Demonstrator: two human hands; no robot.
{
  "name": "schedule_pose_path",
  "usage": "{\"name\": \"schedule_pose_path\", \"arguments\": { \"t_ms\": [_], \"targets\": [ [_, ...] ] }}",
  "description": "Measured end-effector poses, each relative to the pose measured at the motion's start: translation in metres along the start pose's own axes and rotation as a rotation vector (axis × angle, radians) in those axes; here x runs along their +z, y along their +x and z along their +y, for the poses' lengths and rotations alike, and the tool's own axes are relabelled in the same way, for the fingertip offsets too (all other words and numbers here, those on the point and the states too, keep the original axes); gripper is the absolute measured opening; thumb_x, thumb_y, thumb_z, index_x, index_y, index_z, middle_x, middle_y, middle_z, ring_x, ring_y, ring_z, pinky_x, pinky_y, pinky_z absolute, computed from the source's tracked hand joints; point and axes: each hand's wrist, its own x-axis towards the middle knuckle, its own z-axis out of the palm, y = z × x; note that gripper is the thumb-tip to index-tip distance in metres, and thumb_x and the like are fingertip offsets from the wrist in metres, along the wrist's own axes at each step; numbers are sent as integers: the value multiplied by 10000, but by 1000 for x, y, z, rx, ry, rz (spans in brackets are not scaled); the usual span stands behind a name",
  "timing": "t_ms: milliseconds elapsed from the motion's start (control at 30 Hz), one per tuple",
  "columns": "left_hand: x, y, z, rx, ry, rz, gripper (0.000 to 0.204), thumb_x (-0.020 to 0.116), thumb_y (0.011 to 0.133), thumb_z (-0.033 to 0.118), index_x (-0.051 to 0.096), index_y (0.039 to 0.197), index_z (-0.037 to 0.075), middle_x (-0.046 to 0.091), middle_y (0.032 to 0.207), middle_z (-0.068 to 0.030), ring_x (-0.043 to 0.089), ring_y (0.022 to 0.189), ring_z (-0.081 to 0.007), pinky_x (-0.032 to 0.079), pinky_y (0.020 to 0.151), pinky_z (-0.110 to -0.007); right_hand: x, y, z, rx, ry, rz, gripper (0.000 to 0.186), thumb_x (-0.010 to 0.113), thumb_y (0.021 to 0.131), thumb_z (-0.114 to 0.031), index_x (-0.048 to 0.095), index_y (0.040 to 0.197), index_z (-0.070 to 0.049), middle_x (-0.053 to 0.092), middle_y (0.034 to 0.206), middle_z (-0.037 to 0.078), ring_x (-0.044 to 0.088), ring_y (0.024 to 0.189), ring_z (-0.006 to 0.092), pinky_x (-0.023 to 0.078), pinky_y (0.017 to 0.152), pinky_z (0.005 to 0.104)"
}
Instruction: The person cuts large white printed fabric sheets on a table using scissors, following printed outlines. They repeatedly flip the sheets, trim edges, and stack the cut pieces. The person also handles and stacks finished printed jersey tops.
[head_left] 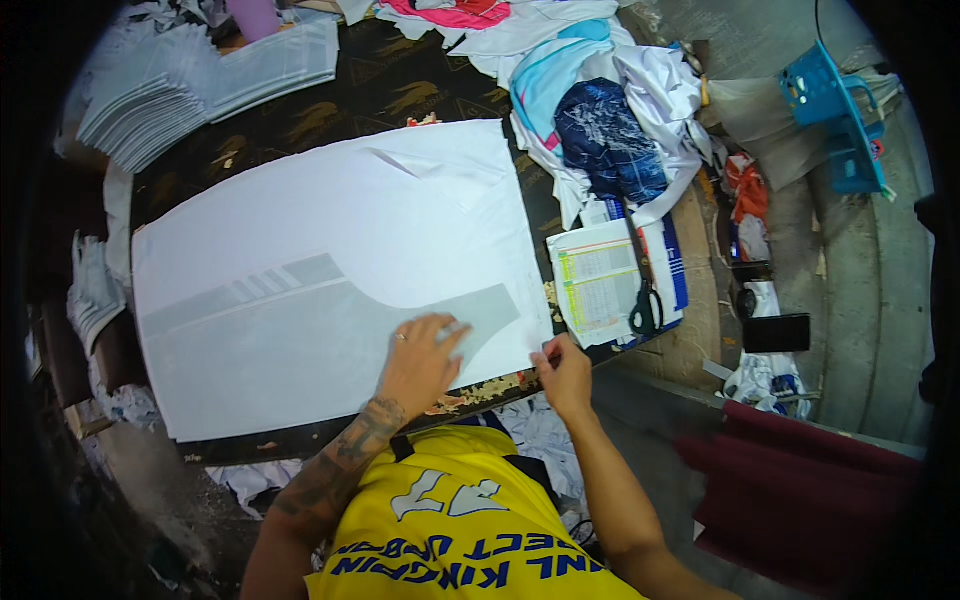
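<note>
A large white cloth (430,225) lies spread on the dark table, with a small fold near its far edge. On its near part rests a grey garment-shaped piece (270,360) with paler slanted stripes along its upper side. My left hand (422,358) lies on the narrow right portion of this grey piece, fingers apart and holding nothing. At the white cloth's near right corner, my right hand (564,374) has thumb and fingers pinched on the cloth's edge. The fingertips of that hand are partly hidden.
Black-handled scissors (645,300) lie on printed sheets (595,285) to the right. Stacked grey-white pieces (150,105) stand at the far left. Crumpled fabrics (610,130) pile up at the far right. Beyond them is a blue plastic basket (835,110); a maroon cloth (800,490) hangs lower right.
</note>
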Motion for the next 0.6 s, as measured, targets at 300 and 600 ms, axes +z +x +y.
{"name": "schedule_pose_path", "arguments": {
  "t_ms": [300, 600],
  "targets": [
    [-50, -190, -119, -764, 434, 505, 616, 646, 1050, 311, 466, 1568, 29, 408, 1635, -244, 299, 1577, -425, 204, 1288, -599, -22, 13, 18, -121, -22, -177, 299, 816, 932, -186, 640, 859, 44, 663, 723, 125, 602, 640, 209, 496, 624, 403],
    [-149, -469, -271, -1305, 142, 1158, 273, 762, 966, 258, 712, 1056, 5, 766, 981, -183, 750, 922, -349, 568, 849, -445, -24, 31, 43, -119, 106, -135, 236, 784, 954, -46, 572, 855, -74, 543, 649, 4, 498, 552, 79, 374, 503, 258]
  ]
}}
